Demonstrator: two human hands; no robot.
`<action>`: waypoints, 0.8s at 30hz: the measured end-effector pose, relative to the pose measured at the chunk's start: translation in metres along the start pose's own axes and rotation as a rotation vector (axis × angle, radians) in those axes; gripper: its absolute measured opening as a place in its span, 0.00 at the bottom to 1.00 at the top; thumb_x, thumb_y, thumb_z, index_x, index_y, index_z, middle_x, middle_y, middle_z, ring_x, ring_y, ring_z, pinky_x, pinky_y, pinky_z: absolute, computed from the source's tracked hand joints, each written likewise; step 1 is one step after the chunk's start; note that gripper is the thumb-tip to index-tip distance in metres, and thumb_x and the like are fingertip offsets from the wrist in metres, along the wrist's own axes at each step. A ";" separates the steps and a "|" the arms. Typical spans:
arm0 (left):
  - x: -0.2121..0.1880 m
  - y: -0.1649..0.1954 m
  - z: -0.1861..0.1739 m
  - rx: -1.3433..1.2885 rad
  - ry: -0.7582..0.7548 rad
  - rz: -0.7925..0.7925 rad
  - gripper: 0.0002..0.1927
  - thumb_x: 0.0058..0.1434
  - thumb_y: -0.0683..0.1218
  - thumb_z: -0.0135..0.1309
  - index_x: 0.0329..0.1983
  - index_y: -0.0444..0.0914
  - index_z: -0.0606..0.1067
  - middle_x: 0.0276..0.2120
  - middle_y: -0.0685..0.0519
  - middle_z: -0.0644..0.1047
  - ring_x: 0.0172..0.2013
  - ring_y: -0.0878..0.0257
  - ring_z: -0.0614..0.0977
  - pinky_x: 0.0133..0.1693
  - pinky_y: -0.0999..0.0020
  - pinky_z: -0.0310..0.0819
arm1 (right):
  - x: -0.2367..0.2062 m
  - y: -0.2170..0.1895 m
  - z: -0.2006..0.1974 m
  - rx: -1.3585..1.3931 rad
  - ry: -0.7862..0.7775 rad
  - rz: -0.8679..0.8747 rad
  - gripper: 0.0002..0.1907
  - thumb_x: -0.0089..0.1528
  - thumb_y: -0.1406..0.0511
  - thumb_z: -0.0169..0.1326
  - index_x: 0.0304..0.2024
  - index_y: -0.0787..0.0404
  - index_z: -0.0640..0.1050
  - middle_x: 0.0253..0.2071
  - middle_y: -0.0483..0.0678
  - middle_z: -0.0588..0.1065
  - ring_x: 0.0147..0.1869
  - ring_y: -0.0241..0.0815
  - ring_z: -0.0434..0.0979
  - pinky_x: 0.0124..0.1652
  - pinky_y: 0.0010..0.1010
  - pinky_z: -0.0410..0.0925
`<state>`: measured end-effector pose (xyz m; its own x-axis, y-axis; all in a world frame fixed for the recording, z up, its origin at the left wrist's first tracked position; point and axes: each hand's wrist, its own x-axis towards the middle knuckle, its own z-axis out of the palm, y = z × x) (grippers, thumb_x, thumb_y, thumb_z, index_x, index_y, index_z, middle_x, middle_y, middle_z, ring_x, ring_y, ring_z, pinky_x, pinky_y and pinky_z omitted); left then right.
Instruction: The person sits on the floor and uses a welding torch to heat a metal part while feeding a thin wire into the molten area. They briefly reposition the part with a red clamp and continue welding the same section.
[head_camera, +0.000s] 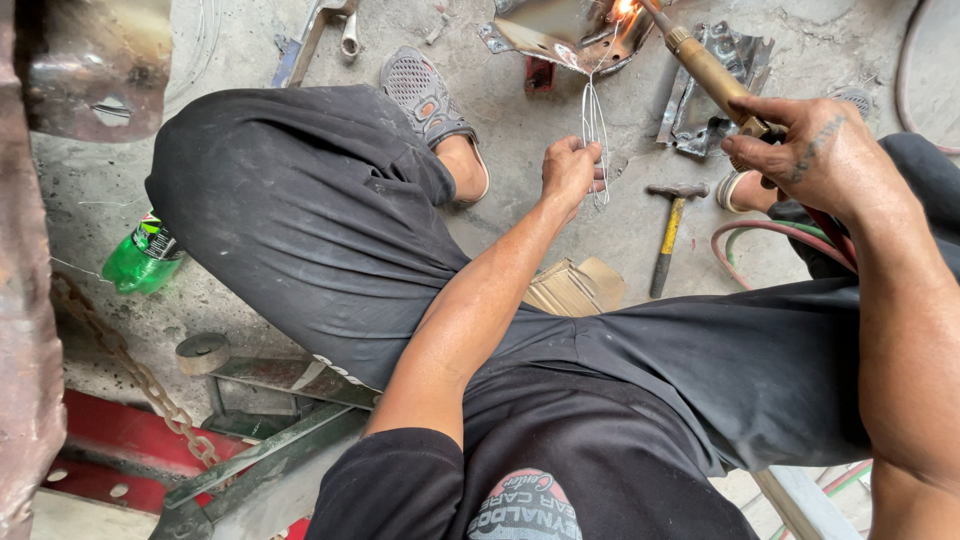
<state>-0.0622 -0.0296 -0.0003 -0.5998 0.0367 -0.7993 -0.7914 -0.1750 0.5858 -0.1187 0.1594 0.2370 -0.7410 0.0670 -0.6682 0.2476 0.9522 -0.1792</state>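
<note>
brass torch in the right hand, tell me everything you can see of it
The brass-coloured metal welding torch is a slim tube with a ringed collar partway along. It slants up and left from the right hand, which grips its lower end. Its tip burns with a bright orange flame against the bent sheet-metal piece on the concrete floor. Red and green hoses lie below the hand.

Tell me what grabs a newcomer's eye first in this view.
The bright flame at the top centre, where a brass torch in the right hand meets a bent metal sheet on the concrete floor. Just below, the left hand feeds thin wire toward it. A green bottle lies at the left.
</note>
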 end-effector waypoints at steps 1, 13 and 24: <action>0.000 0.000 0.000 0.011 -0.004 0.001 0.18 0.65 0.44 0.50 0.51 0.24 0.74 0.40 0.38 0.80 0.34 0.53 0.87 0.32 0.63 0.88 | 0.000 0.000 0.000 0.004 0.003 -0.012 0.28 0.64 0.55 0.63 0.66 0.53 0.78 0.34 0.55 0.82 0.32 0.46 0.82 0.36 0.41 0.73; 0.000 0.001 0.000 -0.014 0.012 -0.006 0.18 0.64 0.44 0.50 0.50 0.23 0.74 0.40 0.39 0.80 0.34 0.53 0.87 0.31 0.62 0.87 | 0.001 0.002 0.001 0.000 0.006 -0.038 0.29 0.64 0.55 0.63 0.66 0.54 0.78 0.35 0.54 0.82 0.33 0.46 0.82 0.36 0.40 0.73; 0.000 0.001 -0.001 -0.012 0.014 -0.010 0.19 0.65 0.43 0.51 0.51 0.23 0.74 0.39 0.38 0.81 0.34 0.54 0.86 0.31 0.62 0.87 | 0.000 -0.001 0.001 0.039 0.000 -0.008 0.29 0.64 0.55 0.63 0.66 0.54 0.77 0.35 0.54 0.82 0.33 0.45 0.82 0.35 0.40 0.73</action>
<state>-0.0629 -0.0310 0.0004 -0.5904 0.0244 -0.8068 -0.7955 -0.1870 0.5764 -0.1185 0.1583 0.2360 -0.7432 0.0590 -0.6665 0.2652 0.9405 -0.2125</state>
